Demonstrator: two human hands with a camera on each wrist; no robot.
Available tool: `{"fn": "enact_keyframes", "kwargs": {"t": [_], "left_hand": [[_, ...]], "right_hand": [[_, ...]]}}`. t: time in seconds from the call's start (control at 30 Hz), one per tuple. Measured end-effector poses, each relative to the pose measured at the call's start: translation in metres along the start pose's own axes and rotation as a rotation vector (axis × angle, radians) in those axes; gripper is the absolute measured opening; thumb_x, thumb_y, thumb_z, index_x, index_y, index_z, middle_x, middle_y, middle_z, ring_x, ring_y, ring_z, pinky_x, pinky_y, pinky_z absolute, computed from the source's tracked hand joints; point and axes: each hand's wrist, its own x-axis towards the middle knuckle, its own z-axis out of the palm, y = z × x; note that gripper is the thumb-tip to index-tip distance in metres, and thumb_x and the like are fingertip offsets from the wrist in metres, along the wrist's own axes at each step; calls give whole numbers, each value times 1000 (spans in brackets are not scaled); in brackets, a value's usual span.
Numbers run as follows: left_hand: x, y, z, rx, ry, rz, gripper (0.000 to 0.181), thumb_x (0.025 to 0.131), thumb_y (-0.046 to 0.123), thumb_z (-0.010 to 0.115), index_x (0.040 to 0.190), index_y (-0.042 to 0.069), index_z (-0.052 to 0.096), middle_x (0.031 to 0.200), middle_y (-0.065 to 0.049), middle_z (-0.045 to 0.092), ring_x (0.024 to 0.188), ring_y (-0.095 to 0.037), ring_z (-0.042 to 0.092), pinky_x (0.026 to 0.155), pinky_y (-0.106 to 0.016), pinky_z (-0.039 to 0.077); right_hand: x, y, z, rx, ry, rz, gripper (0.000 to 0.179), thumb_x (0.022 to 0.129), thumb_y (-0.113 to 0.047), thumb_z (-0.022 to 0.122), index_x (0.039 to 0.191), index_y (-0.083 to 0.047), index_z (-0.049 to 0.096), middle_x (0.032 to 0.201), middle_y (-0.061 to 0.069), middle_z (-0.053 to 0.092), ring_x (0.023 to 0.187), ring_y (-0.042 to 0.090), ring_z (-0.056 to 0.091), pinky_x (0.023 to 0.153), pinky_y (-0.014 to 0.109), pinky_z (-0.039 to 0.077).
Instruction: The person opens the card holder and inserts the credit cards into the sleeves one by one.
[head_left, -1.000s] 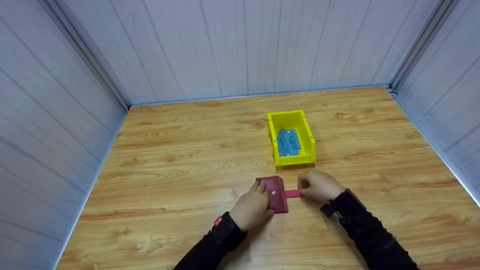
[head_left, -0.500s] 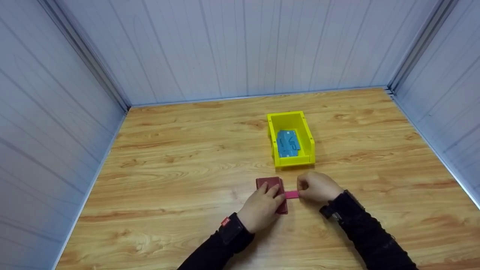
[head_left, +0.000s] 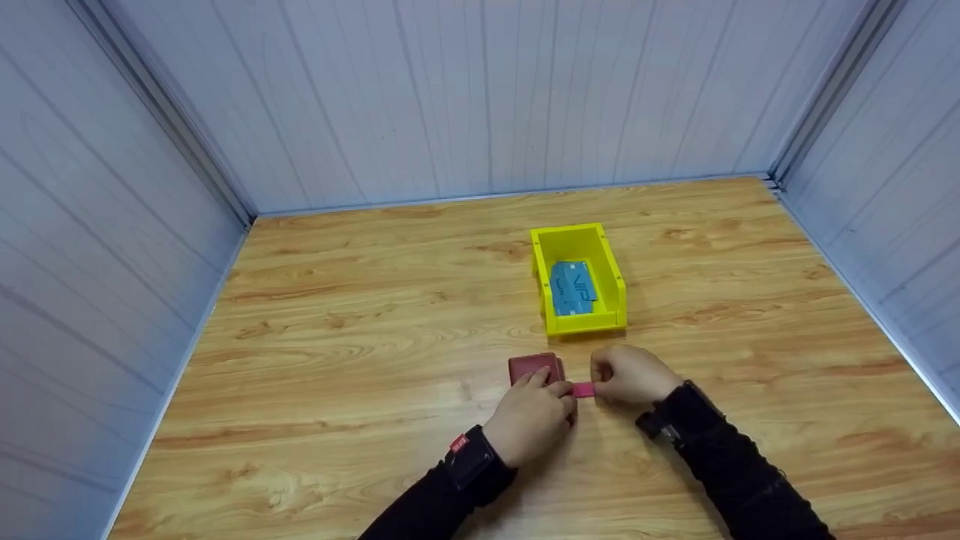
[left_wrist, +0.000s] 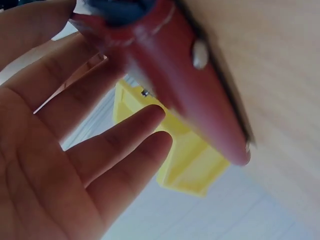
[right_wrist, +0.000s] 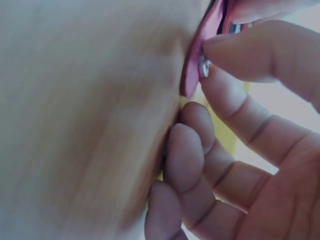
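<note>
A dark red card wallet [head_left: 534, 367] lies on the wooden table, its pink strap [head_left: 583, 390] sticking out to the right. My left hand [head_left: 529, 426] covers much of the wallet, fingertips over its top and right edge. Seen from the left wrist, the wallet's cover [left_wrist: 170, 82] bows up between thumb and fingers, with a dark blue inside and a metal snap [left_wrist: 200, 54] on the cover. My right hand [head_left: 636, 379] pinches the strap's end between thumb and forefinger, beside the strap's snap [right_wrist: 204, 67]; the other fingers are curled.
Just beyond the wallet stands a yellow bin [head_left: 586, 325] holding several blue cards [head_left: 574, 289], one marked VIP. Pale panel walls [head_left: 450, 97] enclose the wooden table [head_left: 360, 300] at the back and both sides.
My left hand has slid right across the wallet, from its left side to the right edge near the strap. The right hand keeps its pinch on the strap in nearly the same place.
</note>
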Motion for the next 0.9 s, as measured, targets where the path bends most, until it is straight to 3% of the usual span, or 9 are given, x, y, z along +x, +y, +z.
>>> {"fn": "enact_keyframes", "kwargs": {"t": [0.23,0.47,0.7,0.77,0.9], "left_hand": [[-11,-12,-22,-99,34,-10,25,92,35,65,108,17,73,120,1,69,121,-28,59,105,-41,46],[-31,-30,-42,-57,124,-53,25,91,34,67,95,10,72,102,-4,69,108,-22,63,103,-35,47],[-52,-46,-33,-69,238,-149,21,82,23,76,90,4,71,96,-8,68,96,-25,65,85,-33,56],[-55,-49,-28,-64,235,-176,22,80,21,78,91,3,72,96,-9,68,99,-28,65,86,-36,56],[-59,-52,-19,-59,165,-220,30,78,24,81,97,3,72,103,-13,68,112,-38,62,97,-43,52]], "right_hand": [[0,1,3,25,-3,6,13,76,-10,71,73,-16,60,68,-2,57,65,15,52,59,29,41],[1,1,5,22,-14,25,13,78,-10,71,74,-16,60,69,-1,57,66,15,52,60,29,40],[0,2,3,5,-3,-21,13,77,-8,70,72,-15,59,67,-2,56,66,14,50,60,27,38],[0,1,2,9,-8,-16,13,78,-8,70,73,-15,59,68,-2,56,66,14,50,60,27,39],[-1,0,0,21,-22,7,13,79,-9,70,74,-14,60,69,-1,57,67,15,51,60,28,40]]}}
